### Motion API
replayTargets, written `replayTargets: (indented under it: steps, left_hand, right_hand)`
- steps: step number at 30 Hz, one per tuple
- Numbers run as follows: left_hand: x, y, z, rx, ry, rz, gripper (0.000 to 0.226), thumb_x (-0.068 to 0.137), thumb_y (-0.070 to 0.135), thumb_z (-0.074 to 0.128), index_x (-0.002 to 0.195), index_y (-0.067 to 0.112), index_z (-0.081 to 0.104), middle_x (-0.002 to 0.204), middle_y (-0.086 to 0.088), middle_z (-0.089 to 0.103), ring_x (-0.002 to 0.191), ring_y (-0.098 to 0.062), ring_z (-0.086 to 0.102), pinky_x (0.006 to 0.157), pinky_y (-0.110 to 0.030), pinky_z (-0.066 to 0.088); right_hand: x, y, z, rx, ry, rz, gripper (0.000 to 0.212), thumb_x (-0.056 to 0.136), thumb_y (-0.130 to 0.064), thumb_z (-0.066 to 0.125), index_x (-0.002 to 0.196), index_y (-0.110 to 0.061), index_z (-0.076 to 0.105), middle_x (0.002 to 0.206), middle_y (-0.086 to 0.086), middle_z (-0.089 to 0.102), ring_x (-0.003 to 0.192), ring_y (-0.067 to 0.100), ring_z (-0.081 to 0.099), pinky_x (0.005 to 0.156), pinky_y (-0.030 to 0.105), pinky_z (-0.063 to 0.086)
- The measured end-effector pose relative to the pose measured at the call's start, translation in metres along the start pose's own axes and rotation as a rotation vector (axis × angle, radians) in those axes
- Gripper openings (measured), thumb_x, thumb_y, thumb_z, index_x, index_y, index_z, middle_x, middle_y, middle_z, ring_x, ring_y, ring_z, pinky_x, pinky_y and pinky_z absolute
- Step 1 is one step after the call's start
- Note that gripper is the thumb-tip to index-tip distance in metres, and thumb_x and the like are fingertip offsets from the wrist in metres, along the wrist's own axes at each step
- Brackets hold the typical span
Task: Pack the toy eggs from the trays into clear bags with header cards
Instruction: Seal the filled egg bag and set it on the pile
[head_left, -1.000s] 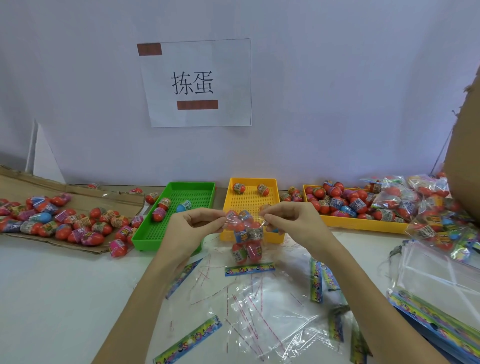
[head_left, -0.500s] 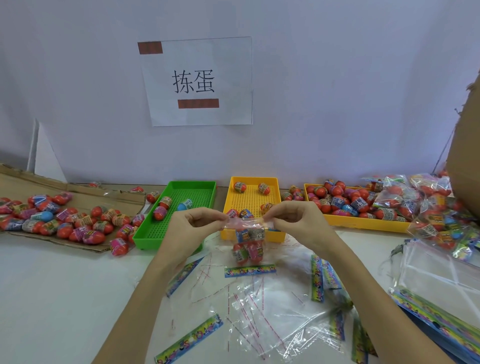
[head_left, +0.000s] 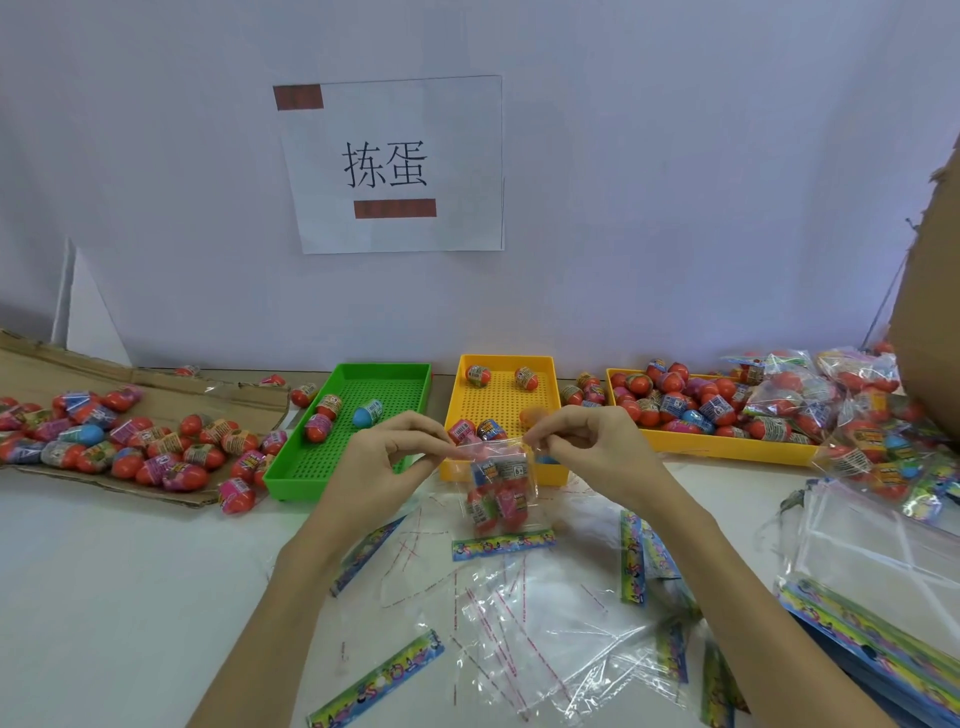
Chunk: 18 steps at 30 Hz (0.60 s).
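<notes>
Pinching the top edge of a small clear bag (head_left: 498, 488) between thumb and forefinger of the left hand (head_left: 387, 462) at one corner and of the right hand (head_left: 587, 447) at the other; remaining fingers curling loosely. Holding the bag just above the white table (head_left: 104, 597), hanging upright, several toy eggs (head_left: 496, 506) showing inside. Bottom of the bag touching or nearly touching a colourful header card (head_left: 503, 544); cannot tell which.

Lying under and in front of the hands: loose empty bags (head_left: 540, 634) with more header strips.

Sitting directly behind the bag: small yellow tray (head_left: 506, 400), holding a few eggs. Sitting left of it: green tray (head_left: 358, 431), three eggs inside. Sitting right: long yellow tray (head_left: 727, 447), heaped with eggs.

Lying far left: flattened cardboard (head_left: 156, 488) covered with eggs. Piling up far right: filled bags (head_left: 872, 441). Hanging on the wall: paper sign (head_left: 395, 166).
</notes>
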<state>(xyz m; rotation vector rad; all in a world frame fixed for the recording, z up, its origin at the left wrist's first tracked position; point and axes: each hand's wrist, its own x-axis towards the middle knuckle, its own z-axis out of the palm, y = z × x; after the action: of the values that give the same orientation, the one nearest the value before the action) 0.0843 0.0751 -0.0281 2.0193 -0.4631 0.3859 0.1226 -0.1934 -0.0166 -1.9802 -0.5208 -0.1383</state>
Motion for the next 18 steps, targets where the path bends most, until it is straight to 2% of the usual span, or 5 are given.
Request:
replayTargets:
  steps: [3,6,8,13,18]
  left_hand:
    - [-0.001,0.0,0.002,-0.028,0.0,-0.045,0.034,0.094,-0.004,0.069,0.094,0.025,0.086,0.101,0.012,0.072,0.104,-0.015,0.069,0.089,-0.029,0.057]
    - [0.0,0.004,0.005,-0.084,0.069,-0.086,0.003,0.087,0.023,0.083,0.087,0.022,0.085,0.096,0.009,0.074,0.095,-0.012,0.069,0.078,-0.026,0.057]
    - [0.001,0.004,0.008,-0.077,0.125,-0.087,0.016,0.077,0.034,0.084,0.085,0.02,0.085,0.092,0.008,0.074,0.09,-0.011,0.069,0.073,-0.019,0.053]
    - [0.0,0.0,0.009,-0.166,0.11,-0.091,0.015,0.081,0.008,0.087,0.093,0.016,0.082,0.099,0.0,0.075,0.088,-0.014,0.073,0.081,-0.02,0.058]
    - [0.001,0.003,0.004,-0.221,0.027,-0.13,0.023,0.084,0.003,0.084,0.101,0.016,0.078,0.096,0.003,0.078,0.089,-0.012,0.072,0.083,-0.019,0.057]
  right_hand:
    - [0.0,-0.002,0.0,0.045,0.01,0.047,0.036,0.093,0.01,0.051,0.095,-0.01,0.081,0.093,0.001,0.077,0.088,0.01,0.074,0.076,0.018,0.058]
    - [0.0,-0.003,0.004,0.105,0.059,0.06,0.015,0.097,-0.009,0.066,0.096,-0.012,0.081,0.091,-0.002,0.078,0.087,0.009,0.073,0.075,0.021,0.059]
    - [0.0,-0.003,0.008,0.095,0.067,0.041,0.008,0.092,-0.019,0.076,0.096,-0.013,0.08,0.09,-0.003,0.078,0.087,0.01,0.073,0.079,0.023,0.06]
    - [0.0,0.0,0.009,0.134,0.003,0.038,0.012,0.088,-0.009,0.079,0.099,-0.012,0.074,0.095,0.001,0.077,0.088,0.014,0.074,0.086,0.03,0.06]
    - [-0.001,-0.002,0.006,0.132,-0.053,0.024,0.016,0.091,-0.007,0.075,0.104,-0.015,0.071,0.1,0.003,0.075,0.093,0.014,0.071,0.09,0.031,0.058]
